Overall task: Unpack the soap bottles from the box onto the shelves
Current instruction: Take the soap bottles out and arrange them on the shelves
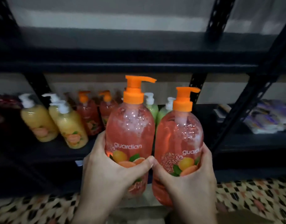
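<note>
Prob. a stockroom; black metal racking (139,65) w/ rows of soap bottles (71,131).

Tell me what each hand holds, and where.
Left hand grips the left orange bottle, right hand the right orange bottle, both round the lower body.

The shelf (252,143) lies bare between the green bottles (152,109) and the packets (268,117) at right, though a diagonal brace (244,101) crosses that gap. At left, yellow bottles (37,123) and orange bottles (89,117) crowd it; the upper shelf (123,62) caps the opening.
</note>
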A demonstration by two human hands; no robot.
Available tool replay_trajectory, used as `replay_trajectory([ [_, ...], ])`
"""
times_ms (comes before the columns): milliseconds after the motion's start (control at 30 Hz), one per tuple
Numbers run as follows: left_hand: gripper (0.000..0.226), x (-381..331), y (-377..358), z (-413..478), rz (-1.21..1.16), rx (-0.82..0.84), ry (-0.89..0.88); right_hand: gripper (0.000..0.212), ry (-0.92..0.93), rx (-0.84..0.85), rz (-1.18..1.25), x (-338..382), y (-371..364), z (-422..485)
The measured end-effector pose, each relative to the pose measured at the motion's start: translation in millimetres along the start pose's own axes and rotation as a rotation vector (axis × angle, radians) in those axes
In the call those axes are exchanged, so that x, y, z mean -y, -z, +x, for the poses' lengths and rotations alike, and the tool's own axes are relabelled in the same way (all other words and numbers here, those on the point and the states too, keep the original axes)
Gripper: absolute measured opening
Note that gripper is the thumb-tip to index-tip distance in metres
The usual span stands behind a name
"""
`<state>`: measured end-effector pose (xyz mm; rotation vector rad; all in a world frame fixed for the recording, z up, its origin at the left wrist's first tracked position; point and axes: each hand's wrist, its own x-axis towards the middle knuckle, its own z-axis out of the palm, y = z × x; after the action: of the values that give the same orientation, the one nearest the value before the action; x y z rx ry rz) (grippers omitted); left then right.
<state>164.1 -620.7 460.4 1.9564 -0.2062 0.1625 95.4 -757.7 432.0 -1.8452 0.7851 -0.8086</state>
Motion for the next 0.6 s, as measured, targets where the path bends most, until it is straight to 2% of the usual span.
replay_trajectory([
  [200, 0.083, -98.0, 99.3, 23.6, -0.007, -0.031, 0.023, 0.120, -0.077, 0.084, 0.005, 148.8, 18.0, -11.0],
  [300, 0.080, -135.7, 146.9, 38.3, 0.005, -0.066, -0.008, 0.116, -0.035, 0.119, 0.053, 212.4, 17.2, -14.9],
  [600, 0.085, -192.3, 236.3, 89.2, 0.017, -0.174, -0.156, 0.105, 0.102, 0.141, 0.200, 324.8, -9.4, -10.0],
])
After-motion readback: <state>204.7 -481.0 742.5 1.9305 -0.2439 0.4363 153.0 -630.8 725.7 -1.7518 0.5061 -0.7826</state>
